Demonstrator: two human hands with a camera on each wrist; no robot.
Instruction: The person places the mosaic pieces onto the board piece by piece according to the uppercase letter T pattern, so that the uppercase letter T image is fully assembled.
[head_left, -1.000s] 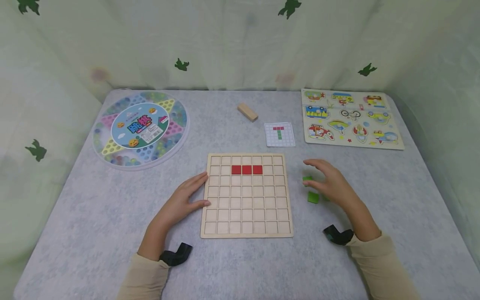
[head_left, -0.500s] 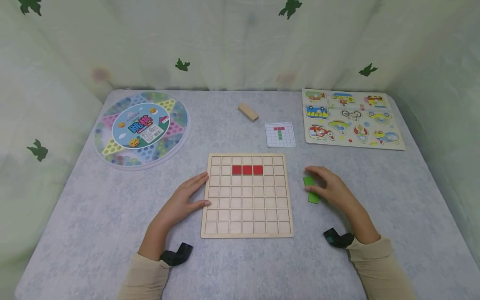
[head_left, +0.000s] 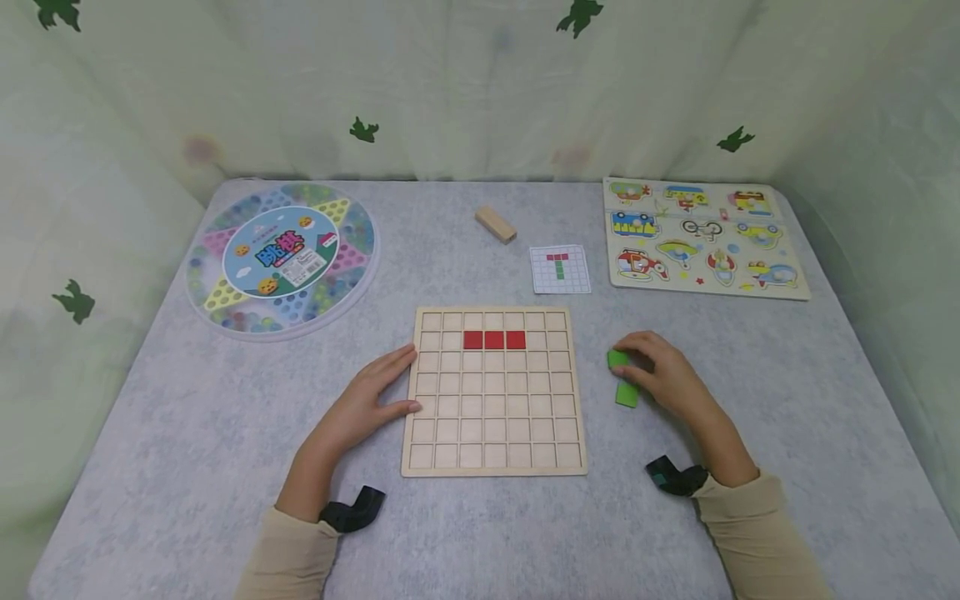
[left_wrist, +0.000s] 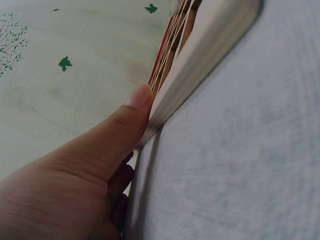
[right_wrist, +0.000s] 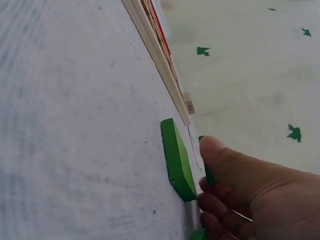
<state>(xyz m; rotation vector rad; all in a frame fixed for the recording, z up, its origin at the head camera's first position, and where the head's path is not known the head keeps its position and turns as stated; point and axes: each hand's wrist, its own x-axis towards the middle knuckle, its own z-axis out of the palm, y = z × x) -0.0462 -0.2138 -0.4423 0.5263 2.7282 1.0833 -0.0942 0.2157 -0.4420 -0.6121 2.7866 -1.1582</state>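
Observation:
A wooden grid board (head_left: 493,407) lies flat, with three red square tiles (head_left: 494,340) side by side in its second row. My left hand (head_left: 366,403) rests at the board's left edge, fingers straight and thumb touching the rim, as the left wrist view also shows. On the right, my right hand (head_left: 671,375) pinches the upper green tile (head_left: 617,358) between thumb and fingers. A second green tile (head_left: 627,395) lies just below it on the table. In the right wrist view, part of another green piece (right_wrist: 198,234) shows beneath the fingers.
Behind the board lies a pattern card (head_left: 560,269) with a red and green T. A wooden block (head_left: 496,224) is farther back. A round Chinese checkers set (head_left: 281,250) stands back left, a vehicle puzzle board (head_left: 705,239) back right. Curtains enclose the table.
My right hand has moved slightly down and its thumb and fingers have closed on the upper green tile. The left hand and the board have stayed in place.

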